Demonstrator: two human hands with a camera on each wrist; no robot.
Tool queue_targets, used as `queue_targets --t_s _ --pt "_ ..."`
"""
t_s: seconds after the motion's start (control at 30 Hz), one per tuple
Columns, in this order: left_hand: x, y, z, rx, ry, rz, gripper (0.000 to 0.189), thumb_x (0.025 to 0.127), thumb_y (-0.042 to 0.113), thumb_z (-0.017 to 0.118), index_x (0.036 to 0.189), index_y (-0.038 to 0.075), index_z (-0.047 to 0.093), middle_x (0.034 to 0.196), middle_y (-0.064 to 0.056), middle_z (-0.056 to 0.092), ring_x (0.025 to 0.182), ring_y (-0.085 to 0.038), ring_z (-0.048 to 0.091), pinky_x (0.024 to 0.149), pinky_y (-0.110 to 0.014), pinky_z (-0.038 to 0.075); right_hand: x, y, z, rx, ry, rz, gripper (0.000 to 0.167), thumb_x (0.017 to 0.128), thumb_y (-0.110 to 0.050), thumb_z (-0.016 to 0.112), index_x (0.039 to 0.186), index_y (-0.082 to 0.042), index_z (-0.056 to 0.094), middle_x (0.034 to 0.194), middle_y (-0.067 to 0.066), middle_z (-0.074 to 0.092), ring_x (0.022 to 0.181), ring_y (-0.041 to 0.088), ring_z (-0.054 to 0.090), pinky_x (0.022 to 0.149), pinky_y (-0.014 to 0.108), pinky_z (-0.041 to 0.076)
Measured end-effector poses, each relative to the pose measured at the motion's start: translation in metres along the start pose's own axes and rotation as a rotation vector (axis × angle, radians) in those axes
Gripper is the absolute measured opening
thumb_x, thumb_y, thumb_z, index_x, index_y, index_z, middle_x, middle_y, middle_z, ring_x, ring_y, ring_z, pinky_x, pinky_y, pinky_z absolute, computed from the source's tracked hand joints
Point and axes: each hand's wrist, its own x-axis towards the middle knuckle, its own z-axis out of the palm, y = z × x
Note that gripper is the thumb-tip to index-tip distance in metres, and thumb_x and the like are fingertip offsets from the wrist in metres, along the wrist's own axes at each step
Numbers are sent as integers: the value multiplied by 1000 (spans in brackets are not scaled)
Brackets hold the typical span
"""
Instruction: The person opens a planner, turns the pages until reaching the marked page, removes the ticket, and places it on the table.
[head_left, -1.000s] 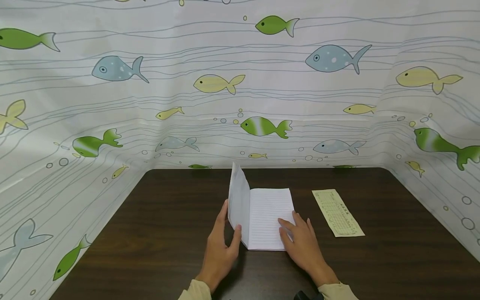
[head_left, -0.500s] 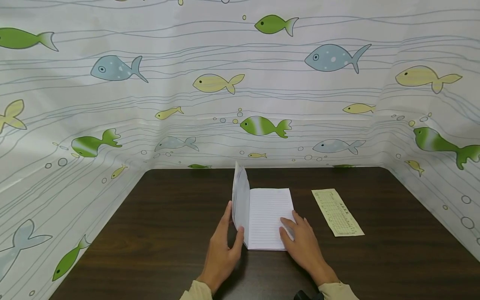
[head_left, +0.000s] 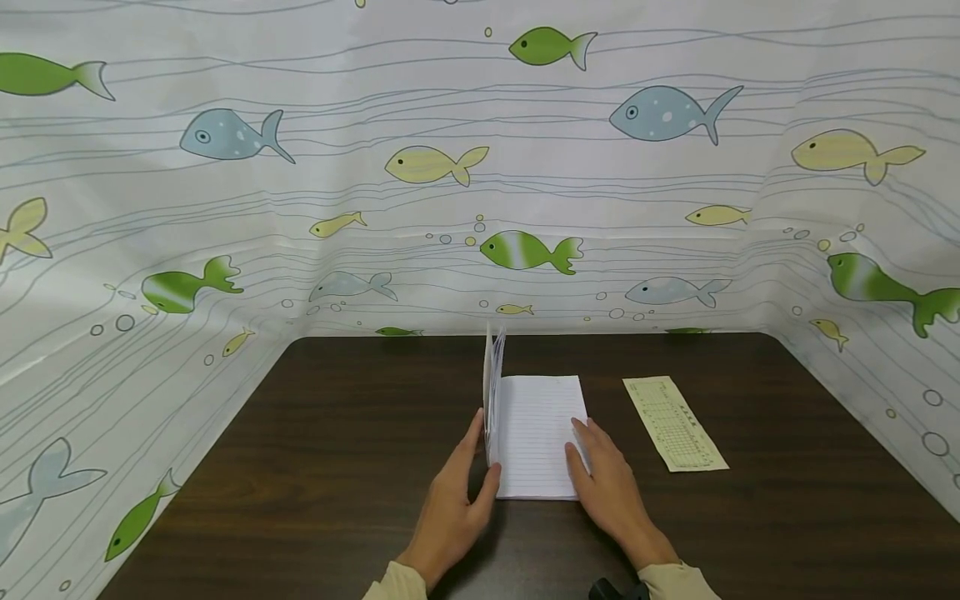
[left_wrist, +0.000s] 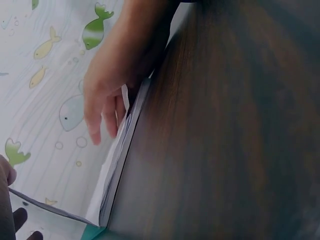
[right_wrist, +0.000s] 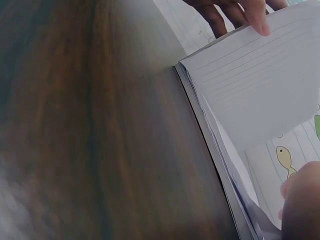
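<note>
An open notebook [head_left: 536, 442] with ruled white pages lies on the dark wooden table, its right half flat. Its left part, a cover with several leaves [head_left: 492, 392], stands nearly upright at the spine. My left hand [head_left: 450, 508] holds that raised part near its lower outer edge; in the right wrist view the thumb [right_wrist: 261, 25] is on the page side and the fingers [right_wrist: 215, 20] are behind. My right hand [head_left: 615, 500] rests at the right edge of the flat page, fingers extended, and appears over the page [left_wrist: 117, 70] in the left wrist view.
A yellow printed slip [head_left: 675, 423] with a grid lies on the table [head_left: 315, 450] to the right of the notebook. A white curtain [head_left: 435, 83] with fish drawings surrounds the back and sides. A black object [head_left: 618, 590] shows by the right cuff.
The notebook's raised left part has swung rightward from a leftward lean to nearly upright, my left hand moving right with it. My right fingers have shifted slightly toward the page's right edge.
</note>
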Motion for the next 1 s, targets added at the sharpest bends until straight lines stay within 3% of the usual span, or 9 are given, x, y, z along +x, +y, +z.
queue_targets --t_s 0.33,1.0 --pt "-2 0 2 8 -72 -10 77 100 15 68 164 31 28 160 2 45 140 -19 51 110 -49 47 0 1 -1 31 -3 6 56 110 -30 46 155 4 42 157 30 40 144 49 40 114 68 33" --pt "-3 -2 5 6 -188 -44 64 104 22 64 162 25 36 159 1 46 143 -21 48 111 -48 46 1 1 -1 24 6 9 52 111 -29 46 151 4 46 155 31 42 141 50 43 111 69 36"
